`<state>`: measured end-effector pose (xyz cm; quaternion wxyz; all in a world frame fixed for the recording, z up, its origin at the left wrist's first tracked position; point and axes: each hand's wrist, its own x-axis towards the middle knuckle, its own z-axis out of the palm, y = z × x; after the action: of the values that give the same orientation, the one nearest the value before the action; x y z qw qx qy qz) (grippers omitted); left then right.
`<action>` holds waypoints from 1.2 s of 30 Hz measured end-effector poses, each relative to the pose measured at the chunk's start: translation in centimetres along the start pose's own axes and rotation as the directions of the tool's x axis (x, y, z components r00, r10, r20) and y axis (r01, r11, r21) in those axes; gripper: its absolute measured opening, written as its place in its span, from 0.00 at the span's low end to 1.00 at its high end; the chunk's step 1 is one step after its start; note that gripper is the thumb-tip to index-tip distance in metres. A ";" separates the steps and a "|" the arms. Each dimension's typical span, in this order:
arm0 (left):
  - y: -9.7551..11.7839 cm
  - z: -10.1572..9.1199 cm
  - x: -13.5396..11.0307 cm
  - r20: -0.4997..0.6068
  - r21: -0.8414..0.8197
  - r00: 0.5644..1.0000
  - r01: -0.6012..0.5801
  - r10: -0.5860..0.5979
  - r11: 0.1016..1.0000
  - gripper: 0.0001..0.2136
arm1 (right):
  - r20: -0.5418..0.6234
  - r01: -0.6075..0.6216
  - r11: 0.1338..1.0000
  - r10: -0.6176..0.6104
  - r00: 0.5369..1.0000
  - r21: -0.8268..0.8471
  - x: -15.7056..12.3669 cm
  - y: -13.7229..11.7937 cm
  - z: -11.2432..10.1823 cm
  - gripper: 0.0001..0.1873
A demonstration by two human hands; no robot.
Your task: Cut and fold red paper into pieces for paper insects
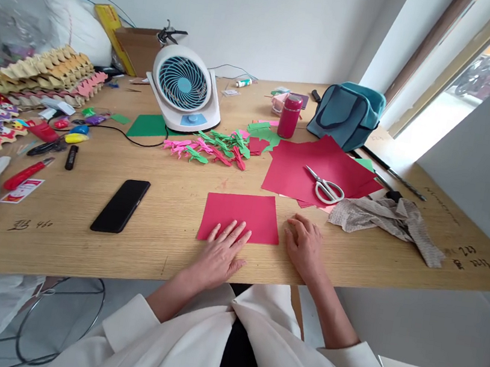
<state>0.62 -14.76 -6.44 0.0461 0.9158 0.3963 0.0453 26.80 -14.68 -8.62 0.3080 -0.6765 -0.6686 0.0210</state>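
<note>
Far left of table (light wood grain): stacked, pleated strips in tan and pink. Nearer the front edge, a red-handled tool with a metal tip lies partly over a small red-and-white printed card. Just right of it, a short black cylindrical marker. Next, a black rectangular phone, lying at a slant, well apart from the hands. Behind, a flat green sheet beside a white fan with a round blue centre. Right of the fan base, a loose heap of green, pink and red cut pieces.

Centre front: left hand, palm down, flat, fingers extended and spread; grips nothing. Its fingers rest on the lower edge of a plain red rectangular sheet. The sheet lies flat on the table, mostly beyond the fingertips, and extends rightward past the hand. Behind it, an upright crimson cylindrical bottle.

Right hand: on the table just beyond the sheet's right edge, narrow gap between; fingers loosely bent. Underside hidden; cannot tell whether anything is held. Behind it, larger overlapping red sheets carry white-handled scissors, blades pointing up-left. Behind these, a teal fabric bag. Rightmost, a crumpled grey-beige cloth.
</note>
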 end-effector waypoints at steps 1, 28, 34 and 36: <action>-0.1 0.0 0.0 0.000 0.003 1.000 -0.003 0.003 1.000 0.30 | 0.004 0.000 1.000 0.000 1.000 0.003 0.0 -0.2 -0.2 0.14; -5.0 -0.7 -7.8 -0.202 0.323 0.978 0.017 0.052 0.946 0.38 | 0.262 0.350 0.924 -0.305 0.916 -0.150 -5.5 -4.9 -1.9 0.28; -5.8 0.5 -7.7 -0.217 0.312 0.976 0.035 0.035 0.949 0.38 | 0.436 0.316 0.832 -0.519 0.735 0.456 1.8 -8.7 -9.1 0.19; -5.7 0.3 -7.7 -0.245 0.285 0.969 0.041 0.032 0.958 0.36 | 0.398 0.352 0.704 -0.665 0.632 0.617 4.8 -10.7 -12.3 0.18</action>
<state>-8.65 -16.52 -7.77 -0.1373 0.8990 0.4035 0.1007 23.13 -15.92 7.92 0.2328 -0.3080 -0.8699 0.3070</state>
